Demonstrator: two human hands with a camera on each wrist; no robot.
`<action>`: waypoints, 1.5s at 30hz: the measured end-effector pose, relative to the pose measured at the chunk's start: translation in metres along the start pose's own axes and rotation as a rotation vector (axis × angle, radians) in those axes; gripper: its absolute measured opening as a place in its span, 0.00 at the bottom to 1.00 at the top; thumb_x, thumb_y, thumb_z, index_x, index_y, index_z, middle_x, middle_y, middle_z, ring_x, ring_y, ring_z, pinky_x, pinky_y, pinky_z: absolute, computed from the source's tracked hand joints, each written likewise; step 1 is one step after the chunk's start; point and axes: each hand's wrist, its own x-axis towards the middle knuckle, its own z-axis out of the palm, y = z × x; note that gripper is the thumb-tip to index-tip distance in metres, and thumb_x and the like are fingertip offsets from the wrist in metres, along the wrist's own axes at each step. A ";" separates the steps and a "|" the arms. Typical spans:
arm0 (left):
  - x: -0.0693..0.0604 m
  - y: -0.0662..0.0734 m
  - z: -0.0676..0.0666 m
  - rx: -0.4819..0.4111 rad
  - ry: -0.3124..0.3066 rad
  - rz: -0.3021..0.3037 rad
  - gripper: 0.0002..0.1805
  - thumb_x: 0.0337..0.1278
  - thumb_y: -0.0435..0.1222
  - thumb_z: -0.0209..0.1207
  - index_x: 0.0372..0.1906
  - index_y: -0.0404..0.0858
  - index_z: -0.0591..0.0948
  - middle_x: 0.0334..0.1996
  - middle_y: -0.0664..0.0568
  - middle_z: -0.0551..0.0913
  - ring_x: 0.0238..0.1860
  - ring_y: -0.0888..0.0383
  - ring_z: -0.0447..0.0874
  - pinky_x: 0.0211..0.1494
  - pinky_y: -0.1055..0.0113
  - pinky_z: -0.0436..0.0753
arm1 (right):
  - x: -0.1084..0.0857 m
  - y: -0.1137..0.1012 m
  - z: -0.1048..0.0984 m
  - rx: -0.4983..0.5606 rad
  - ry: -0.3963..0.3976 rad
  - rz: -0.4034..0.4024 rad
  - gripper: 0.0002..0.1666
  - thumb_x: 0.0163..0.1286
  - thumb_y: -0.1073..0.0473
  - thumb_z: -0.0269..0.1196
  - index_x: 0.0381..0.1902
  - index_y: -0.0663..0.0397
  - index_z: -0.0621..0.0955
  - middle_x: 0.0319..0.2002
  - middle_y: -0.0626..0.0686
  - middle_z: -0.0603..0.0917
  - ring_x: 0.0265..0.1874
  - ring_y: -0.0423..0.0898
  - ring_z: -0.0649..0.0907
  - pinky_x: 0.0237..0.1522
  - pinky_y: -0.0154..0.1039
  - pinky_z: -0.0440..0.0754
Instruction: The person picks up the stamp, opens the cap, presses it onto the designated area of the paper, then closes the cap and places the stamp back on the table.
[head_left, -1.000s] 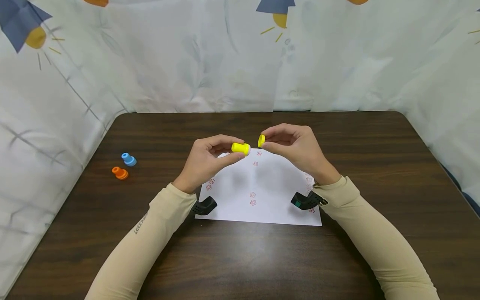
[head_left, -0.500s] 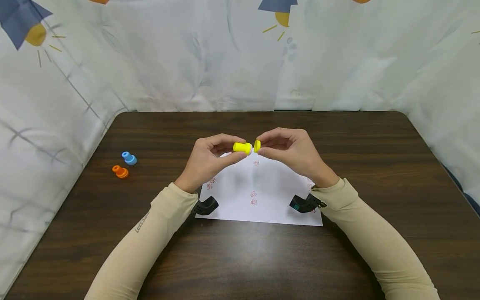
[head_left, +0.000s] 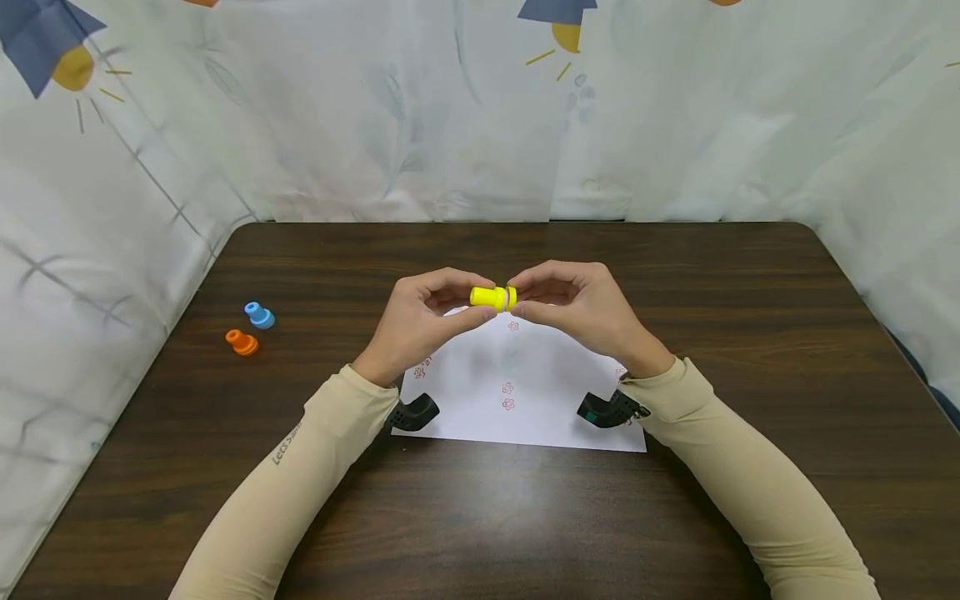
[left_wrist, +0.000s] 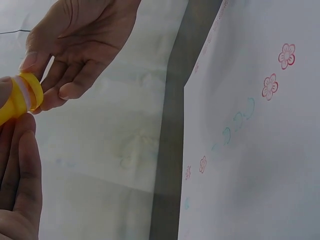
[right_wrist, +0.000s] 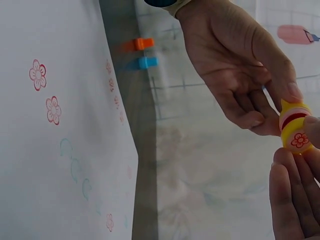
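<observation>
Over the far edge of the paper, my left hand (head_left: 429, 315) pinches a yellow toy stamp (head_left: 486, 297) by its body, lying sideways between thumb and fingers. Its yellow cap (head_left: 512, 297) is pinched by my right hand (head_left: 581, 310), right against the stamp's white-ringed end. The cap's outer face (right_wrist: 300, 141) bears a red flower in the right wrist view, and a narrow gap shows between cap and stamp. From the left wrist, the cap (left_wrist: 35, 90) looks tilted against the stamp. White paper (head_left: 465, 417) with red flower prints and faint blue curved prints lies below.
A blue stamp (head_left: 259, 316) and an orange stamp (head_left: 242, 342) stand at the left of the dark wooden table (head_left: 750, 333). A patterned white curtain (head_left: 480, 125) hangs behind and beside the table.
My right hand has moved left with the cap, closing the gap to the stamp's end. My left hand has shifted only slightly right. The blue and orange stamps stay put.
</observation>
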 end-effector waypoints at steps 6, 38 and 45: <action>0.000 -0.001 0.001 -0.015 -0.009 -0.003 0.15 0.56 0.28 0.72 0.50 0.34 0.87 0.46 0.53 0.90 0.47 0.54 0.89 0.62 0.64 0.87 | 0.000 -0.001 0.000 -0.003 -0.007 0.003 0.16 0.63 0.67 0.74 0.49 0.58 0.88 0.45 0.51 0.91 0.41 0.47 0.91 0.47 0.40 0.91; 0.000 -0.003 0.003 -0.013 -0.007 -0.011 0.15 0.57 0.29 0.72 0.50 0.35 0.88 0.46 0.54 0.90 0.49 0.55 0.89 0.63 0.64 0.87 | 0.000 0.000 0.003 0.022 -0.027 0.017 0.16 0.63 0.67 0.74 0.50 0.58 0.88 0.45 0.51 0.90 0.41 0.48 0.91 0.48 0.42 0.92; 0.000 -0.003 0.003 -0.017 -0.005 -0.012 0.15 0.57 0.29 0.72 0.50 0.35 0.87 0.46 0.54 0.90 0.48 0.55 0.89 0.63 0.64 0.87 | 0.000 0.000 0.004 0.021 -0.025 0.022 0.17 0.63 0.67 0.74 0.51 0.58 0.87 0.46 0.52 0.90 0.41 0.47 0.91 0.47 0.41 0.92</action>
